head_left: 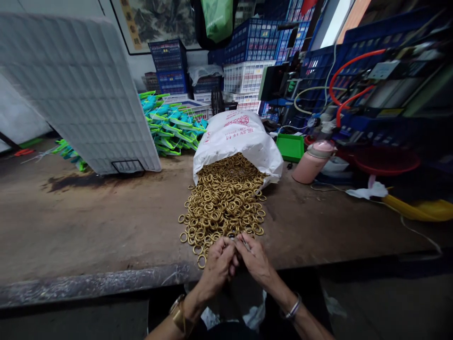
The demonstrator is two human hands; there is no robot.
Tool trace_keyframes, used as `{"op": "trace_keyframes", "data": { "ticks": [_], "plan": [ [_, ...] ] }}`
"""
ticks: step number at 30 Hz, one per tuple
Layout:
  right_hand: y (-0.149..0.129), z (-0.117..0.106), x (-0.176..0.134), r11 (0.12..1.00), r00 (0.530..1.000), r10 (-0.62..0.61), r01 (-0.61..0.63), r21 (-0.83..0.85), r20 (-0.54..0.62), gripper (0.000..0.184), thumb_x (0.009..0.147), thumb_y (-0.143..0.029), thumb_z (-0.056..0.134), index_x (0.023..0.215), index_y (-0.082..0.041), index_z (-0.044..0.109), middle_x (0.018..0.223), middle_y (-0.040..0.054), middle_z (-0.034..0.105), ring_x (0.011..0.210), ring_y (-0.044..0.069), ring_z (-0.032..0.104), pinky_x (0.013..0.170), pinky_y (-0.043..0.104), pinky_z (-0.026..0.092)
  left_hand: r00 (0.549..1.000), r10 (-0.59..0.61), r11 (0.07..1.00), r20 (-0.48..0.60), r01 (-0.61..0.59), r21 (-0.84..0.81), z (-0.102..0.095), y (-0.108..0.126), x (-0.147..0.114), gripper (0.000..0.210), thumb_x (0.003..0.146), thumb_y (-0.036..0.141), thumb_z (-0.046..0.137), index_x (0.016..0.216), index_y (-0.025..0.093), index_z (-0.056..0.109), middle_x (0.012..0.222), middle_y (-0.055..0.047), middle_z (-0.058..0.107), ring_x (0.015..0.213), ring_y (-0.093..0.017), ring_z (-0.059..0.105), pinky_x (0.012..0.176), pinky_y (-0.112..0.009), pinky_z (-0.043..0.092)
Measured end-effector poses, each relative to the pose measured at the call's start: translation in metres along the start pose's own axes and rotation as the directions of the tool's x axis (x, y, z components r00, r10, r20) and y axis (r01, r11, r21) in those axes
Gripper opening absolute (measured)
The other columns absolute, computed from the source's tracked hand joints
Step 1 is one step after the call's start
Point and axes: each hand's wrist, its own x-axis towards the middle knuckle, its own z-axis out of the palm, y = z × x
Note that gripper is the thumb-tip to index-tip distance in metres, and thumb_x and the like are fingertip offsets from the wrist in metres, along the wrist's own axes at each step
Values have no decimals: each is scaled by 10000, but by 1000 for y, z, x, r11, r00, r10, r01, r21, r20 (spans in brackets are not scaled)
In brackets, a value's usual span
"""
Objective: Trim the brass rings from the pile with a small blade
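At the table's front edge, my left hand (pixel 220 259) and my right hand (pixel 254 255) meet with fingertips pinched together. Whatever they hold between them is too small and covered to make out; a dark bit shows near the fingertips. Just beyond them lies a heap of brass-coloured rings (pixel 226 208), some loose ones scattered at its left side. The heap spills from the mouth of a white woven sack (pixel 237 134) with red printing, which lies on its side on the table. My left wrist wears a watch, my right a bracelet.
On the wooden table (pixel 106 226) a white ribbed panel (pixel 81 94) stands at left, before green and blue plastic pieces (pixel 173 125). To the right are a green tray (pixel 290 147), a pink bottle (pixel 313 161) and a machine with orange hoses (pixel 354 71). Stacked crates (pixel 251 42) fill the back.
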Motion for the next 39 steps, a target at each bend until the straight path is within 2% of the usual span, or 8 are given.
{"op": "trace_keyframes", "data": {
  "ticks": [6,9,13,19,25,28,32,39],
  "plan": [
    [-12,-5,-3,998,1000,16,-18,64,25,323,808,-440,363,634,-188,466,525,-34,470,508,102,443,528,213,366,996,-29,963,84,50,-263,-2,3,-7,283,779,433,499,699,164,460,518,59,428,368,-35,316,349,-157,233],
    [-11,-7,-6,995,1000,-25,24,-99,-7,269,804,-378,352,676,-190,497,563,-19,495,540,115,464,539,218,361,998,-39,970,42,48,-239,-2,3,-11,289,793,432,485,693,162,457,481,68,408,361,-33,307,349,-153,231],
    [-7,-7,-13,937,989,-103,134,-324,111,150,745,-192,355,740,-202,505,630,-1,551,580,125,496,556,214,348,999,-33,980,-12,30,-195,-2,5,-13,272,776,436,507,756,172,448,566,56,468,380,-28,335,356,-145,263],
    [-7,-4,-19,838,982,-115,178,-516,151,216,698,-101,336,803,-198,498,655,20,583,592,140,523,548,219,305,995,-60,991,-78,50,-125,-1,9,-13,300,731,461,535,767,183,428,553,65,473,369,-28,351,347,-136,252],
    [-7,-4,-18,757,991,-78,132,-640,112,276,667,-55,363,869,-185,498,671,29,609,586,139,528,525,223,252,993,-31,999,-114,25,-48,1,15,-22,309,731,469,520,718,175,426,510,67,462,356,-25,335,337,-136,238],
    [0,-16,-15,711,999,15,14,-703,36,231,706,-75,361,849,-180,510,641,31,605,543,139,518,501,230,228,1000,-25,998,-12,25,-53,2,18,-37,314,742,474,520,720,172,440,508,60,475,346,-26,350,340,-140,253],
    [10,-30,-14,700,999,-26,-9,-714,-38,289,697,-64,357,907,-183,516,640,20,606,556,145,535,515,232,253,981,-77,959,176,121,-255,2,11,-52,303,732,450,561,732,167,455,525,38,511,338,-38,386,333,-152,300],
    [2,-7,-19,756,997,-68,78,-650,40,191,777,-211,428,954,-214,499,841,39,637,721,175,585,576,242,315,971,-214,833,108,239,-499,-11,-10,-49,269,722,379,587,692,128,495,720,-55,590,446,-63,474,342,-158,340]
  ]
}}
